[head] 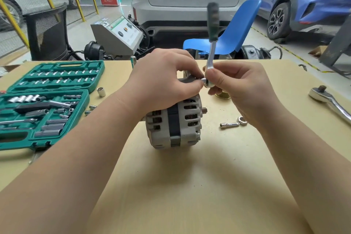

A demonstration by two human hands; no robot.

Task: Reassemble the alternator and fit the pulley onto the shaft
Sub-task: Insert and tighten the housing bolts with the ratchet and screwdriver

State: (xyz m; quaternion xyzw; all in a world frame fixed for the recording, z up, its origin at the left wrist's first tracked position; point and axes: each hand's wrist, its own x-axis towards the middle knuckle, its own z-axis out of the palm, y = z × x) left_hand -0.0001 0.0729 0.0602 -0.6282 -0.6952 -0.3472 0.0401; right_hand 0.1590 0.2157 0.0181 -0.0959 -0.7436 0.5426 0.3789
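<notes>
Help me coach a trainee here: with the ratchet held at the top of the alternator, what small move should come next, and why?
Probably swing the ratchet handle to tighten the fastener at the top of the alternator. The right hand pinches the ratchet head there, the left hand steadies the housing, and the pulley waits on the table behind it.

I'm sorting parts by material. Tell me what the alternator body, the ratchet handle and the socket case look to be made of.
Alternator body: looks like cast aluminium, matt pale grey with slotted vents. Ratchet handle: probably plastic or rubber, dark green, blurred; its shank below is shiny chromed steel. Socket case: moulded plastic, teal, with formed slots.
</notes>
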